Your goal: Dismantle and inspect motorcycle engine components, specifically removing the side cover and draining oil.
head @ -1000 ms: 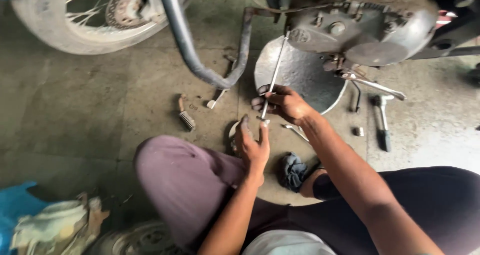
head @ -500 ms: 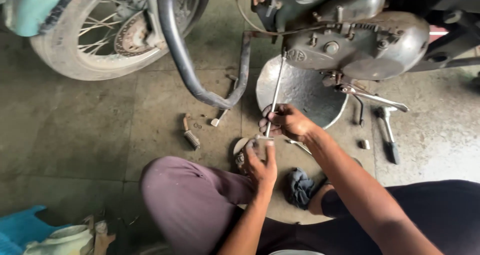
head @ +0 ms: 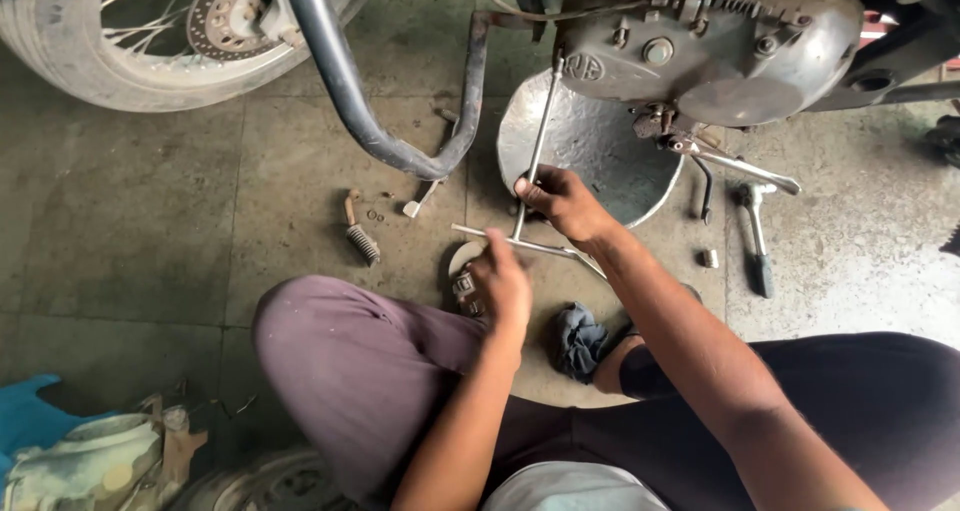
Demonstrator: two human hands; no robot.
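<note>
The right hand (head: 562,203) closes its fingers around a T-handle wrench (head: 532,166) whose shaft runs up to the engine cover (head: 700,46). The left hand (head: 500,283), fingers curled near the crossbar's end, looks blurred; its grip is unclear. Keeping the shaft square to the cover should prevent slipping.

The stained concrete floor (head: 150,221) carries a round metal pan (head: 590,156) far centre, a spring (head: 362,243) to its left, a wrench (head: 757,241) right, and a dark rag (head: 578,339) near.
</note>
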